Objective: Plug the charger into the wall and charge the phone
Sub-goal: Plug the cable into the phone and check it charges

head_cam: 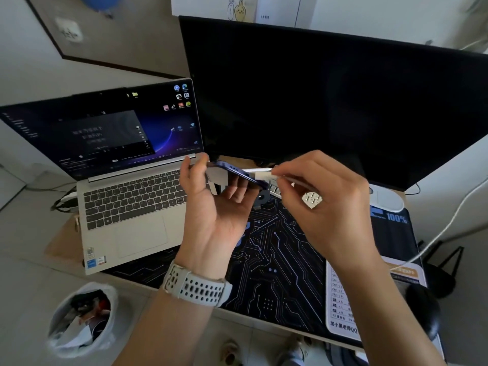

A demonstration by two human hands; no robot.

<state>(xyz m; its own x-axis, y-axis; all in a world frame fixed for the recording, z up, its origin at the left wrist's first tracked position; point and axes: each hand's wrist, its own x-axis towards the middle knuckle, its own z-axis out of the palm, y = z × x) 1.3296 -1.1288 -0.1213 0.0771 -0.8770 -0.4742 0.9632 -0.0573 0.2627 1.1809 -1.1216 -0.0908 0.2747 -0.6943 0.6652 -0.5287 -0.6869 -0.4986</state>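
Blue phone [232,172] held edge-up above the desk's middle, gripped by the left hand [211,207], right hand [324,199] pinching the white plug [264,176] at its end, cable [449,225] trailing past the desk's right edge, laptop [126,196] at left edge, monitor [330,101] along the back.

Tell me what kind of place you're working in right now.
Probably a home desk or small office workstation: an open laptop beside a large dark monitor on a circuit-print desk mat, with a lined waste bin on the floor.
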